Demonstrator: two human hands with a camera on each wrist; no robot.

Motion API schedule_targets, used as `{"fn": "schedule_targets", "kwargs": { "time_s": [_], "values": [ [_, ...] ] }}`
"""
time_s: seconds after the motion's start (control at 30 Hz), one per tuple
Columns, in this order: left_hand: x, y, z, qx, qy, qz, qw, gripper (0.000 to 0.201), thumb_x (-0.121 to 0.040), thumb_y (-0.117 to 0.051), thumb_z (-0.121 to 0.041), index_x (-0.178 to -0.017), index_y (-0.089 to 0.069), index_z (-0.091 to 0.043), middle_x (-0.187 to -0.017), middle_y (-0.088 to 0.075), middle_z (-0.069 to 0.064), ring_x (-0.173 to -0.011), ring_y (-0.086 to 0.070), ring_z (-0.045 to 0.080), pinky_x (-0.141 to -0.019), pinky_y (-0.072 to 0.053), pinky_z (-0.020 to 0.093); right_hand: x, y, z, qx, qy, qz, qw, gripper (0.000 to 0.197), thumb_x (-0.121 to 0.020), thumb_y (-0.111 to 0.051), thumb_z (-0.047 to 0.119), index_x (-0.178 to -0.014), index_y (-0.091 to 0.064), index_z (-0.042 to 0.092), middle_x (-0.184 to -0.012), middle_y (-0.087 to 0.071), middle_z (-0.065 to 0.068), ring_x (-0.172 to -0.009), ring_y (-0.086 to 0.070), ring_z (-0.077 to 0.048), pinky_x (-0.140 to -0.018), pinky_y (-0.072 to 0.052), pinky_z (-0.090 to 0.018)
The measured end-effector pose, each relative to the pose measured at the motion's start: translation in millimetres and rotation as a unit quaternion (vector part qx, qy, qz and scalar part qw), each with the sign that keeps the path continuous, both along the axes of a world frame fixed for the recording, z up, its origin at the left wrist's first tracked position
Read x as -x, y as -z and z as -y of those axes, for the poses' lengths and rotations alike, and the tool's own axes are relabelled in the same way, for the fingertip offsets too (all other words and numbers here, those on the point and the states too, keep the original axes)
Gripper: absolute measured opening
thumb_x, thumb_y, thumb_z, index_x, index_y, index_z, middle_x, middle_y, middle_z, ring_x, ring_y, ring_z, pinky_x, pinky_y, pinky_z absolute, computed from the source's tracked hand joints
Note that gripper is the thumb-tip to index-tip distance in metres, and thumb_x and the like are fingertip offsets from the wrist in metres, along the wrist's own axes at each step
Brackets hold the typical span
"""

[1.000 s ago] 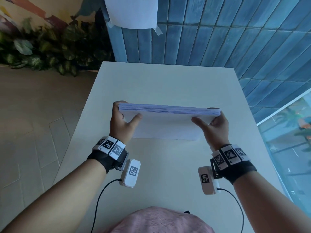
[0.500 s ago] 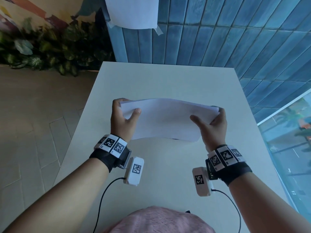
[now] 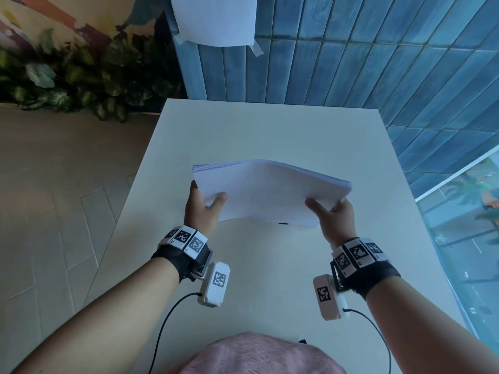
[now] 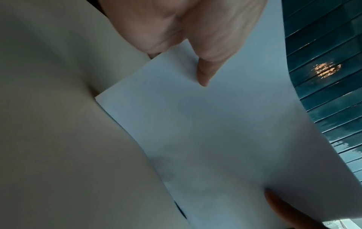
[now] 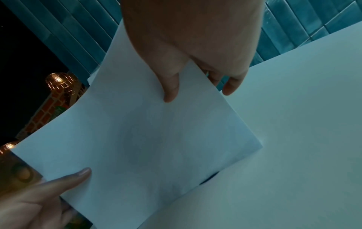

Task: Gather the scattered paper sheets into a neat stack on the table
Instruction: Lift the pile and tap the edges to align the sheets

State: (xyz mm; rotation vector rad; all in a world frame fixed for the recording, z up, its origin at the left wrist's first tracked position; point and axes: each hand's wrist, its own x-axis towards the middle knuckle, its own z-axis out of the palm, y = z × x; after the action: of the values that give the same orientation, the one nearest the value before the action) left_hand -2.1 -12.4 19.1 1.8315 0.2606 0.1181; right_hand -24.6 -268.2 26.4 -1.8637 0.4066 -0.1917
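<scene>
far left, beyond the counter [image 3: 270, 130]: tiled floor [image 3: 54, 198] and a bed of leafy plants [image 3: 81, 82] at the foot of a painted wall. left forearm with a marker-tagged wristband [image 3: 186, 240] and a small white camera unit [image 3: 214, 284] on a dark cable. left hand [image 3: 201, 209]: grips the left short edge of the paper stack [image 3: 267, 195], thumb laid flat on the top sheet, the other fingers under the stack and mostly hidden; in the left wrist view the thumb [image 4: 207, 68] presses on the white sheet [image 4: 205, 131] while the pale counter surface [image 4: 58, 124] lies to the side. centre: the paper stack is held over the middle of the white counter, bowed upward along its length, its near edge low and close to the counter with a dark sliver of shadow beneath; whether that edge touches the surface cannot be told. the sheet edges show as fine layers along the far side. a single sheet [image 3: 216, 20] is taped to the blue tiled wall [image 3: 351, 63] behind the counter. right hand [image 3: 333, 220]: grips the right short edge, thumb on top and fingers curled underneath; in the right wrist view the thumb [image 5: 170, 86] lies on the sheet and two fingertips [image 5: 231, 86] show past its edge. right wristband [image 3: 359, 255] and camera unit [image 3: 328, 296] match the left. far right: a glass pane [image 3: 464, 225].
</scene>
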Motion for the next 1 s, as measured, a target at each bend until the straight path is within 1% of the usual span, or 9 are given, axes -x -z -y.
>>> {"fn": "schedule_targets", "kwargs": {
  "time_s": [0.1,0.23,0.33,0.43,0.53,0.67,0.73,0.87,1.0],
  "values": [
    [-5.6,-1.3,-6.2,-0.023,0.011,-0.006,1.000,0.032,-0.082,-0.068,-0.010,-0.112,-0.058,-0.007,-0.103,-0.067,0.005,-0.097,-0.064,0.023,-0.081,-0.046,0.027,-4.8,-3.5,5.5,0.033,-0.005,-0.004,0.999,0.018,-0.079,-0.075,0.010,-0.075,-0.058,0.017,-0.064,-0.056,0.009,-0.052,-0.054,0.004,-0.052,-0.039,-0.011],
    [-14.1,-28.5,-21.6,-0.016,0.061,0.012,0.998,0.030,-0.076,-0.070,-0.015,-0.105,-0.060,-0.014,-0.101,-0.070,0.007,-0.093,-0.066,0.025,-0.080,-0.052,0.036,-14.6,-13.1,19.9,0.036,0.039,0.001,0.999,0.017,-0.076,-0.076,0.012,-0.088,-0.065,0.011,-0.078,-0.067,0.006,-0.079,-0.070,-0.010,-0.065,-0.047,-0.024],
    [-23.3,-63.5,-28.6,-0.105,0.144,0.057,0.982,0.022,-0.078,-0.068,-0.017,-0.099,-0.061,-0.016,-0.097,-0.070,0.004,-0.094,-0.066,0.026,-0.082,-0.050,0.034,-19.8,-30.8,17.2,0.060,0.083,0.045,0.994,0.052,-0.072,-0.080,0.016,-0.118,-0.056,0.014,-0.113,-0.061,0.001,-0.109,-0.060,-0.023,-0.088,-0.048,-0.032],
    [-30.4,-101.2,-19.3,-0.211,0.241,0.094,0.943,0.010,-0.082,-0.064,-0.018,-0.084,-0.054,-0.021,-0.097,-0.070,0.010,-0.089,-0.062,0.027,-0.075,-0.046,0.029,-20.6,-68.6,-7.3,0.151,-0.026,0.125,0.980,0.077,-0.070,-0.082,0.025,-0.137,-0.042,0.019,-0.131,-0.048,0.009,-0.124,-0.043,-0.012,-0.103,-0.033,-0.027],
    [-33.5,-129.6,0.2,-0.279,0.289,0.117,0.908,0.007,-0.084,-0.062,-0.016,-0.088,-0.057,-0.018,-0.088,-0.068,0.005,-0.083,-0.061,0.024,-0.064,-0.041,0.017,-22.2,-106.2,-35.9,0.180,-0.192,0.120,0.957,0.056,-0.072,-0.079,0.031,-0.123,-0.056,0.022,-0.121,-0.064,0.007,-0.112,-0.058,-0.012,-0.097,-0.045,-0.029],
    [-34.6,-149.2,13.4,-0.275,0.309,0.139,0.900,0.009,-0.083,-0.065,-0.016,-0.089,-0.060,-0.020,-0.086,-0.068,-0.001,-0.083,-0.064,0.020,-0.065,-0.043,0.016,-28.3,-127.0,-45.1,0.174,-0.202,0.144,0.953,0.010,-0.081,-0.072,0.022,-0.081,-0.069,0.012,-0.073,-0.070,-0.010,-0.065,-0.060,-0.028,-0.062,-0.048,-0.038],
    [-33.5,-150.8,11.2,-0.259,0.313,0.132,0.904,0.009,-0.083,-0.067,-0.020,-0.091,-0.065,-0.018,-0.087,-0.071,0.001,-0.082,-0.065,0.020,-0.070,-0.047,0.025,-28.2,-125.9,-38.6,0.132,-0.193,0.146,0.961,0.010,-0.080,-0.073,0.019,-0.081,-0.073,0.009,-0.074,-0.071,-0.016,-0.066,-0.061,-0.033,-0.062,-0.048,-0.037],
    [-33.6,-145.7,-7.6,-0.205,0.298,0.081,0.929,0.018,-0.078,-0.073,-0.033,-0.087,-0.074,-0.017,-0.084,-0.074,0.002,-0.078,-0.069,0.019,-0.069,-0.052,0.031,-20.4,-119.9,-20.5,0.007,-0.173,0.137,0.975,0.011,-0.077,-0.076,0.009,-0.075,-0.075,0.020,-0.072,-0.071,-0.002,-0.064,-0.061,-0.011,-0.064,-0.049,-0.028],
    [-36.4,-134.0,-32.2,-0.136,0.249,0.065,0.957,0.013,-0.074,-0.077,-0.025,-0.084,-0.077,-0.017,-0.086,-0.077,0.002,-0.076,-0.067,0.009,-0.078,-0.051,0.030,-19.2,-111.9,-1.9,-0.067,-0.162,0.122,0.977,0.016,-0.072,-0.079,0.005,-0.077,-0.079,0.020,-0.079,-0.077,0.005,-0.073,-0.069,-0.013,-0.077,-0.057,-0.039]
  ]
}}
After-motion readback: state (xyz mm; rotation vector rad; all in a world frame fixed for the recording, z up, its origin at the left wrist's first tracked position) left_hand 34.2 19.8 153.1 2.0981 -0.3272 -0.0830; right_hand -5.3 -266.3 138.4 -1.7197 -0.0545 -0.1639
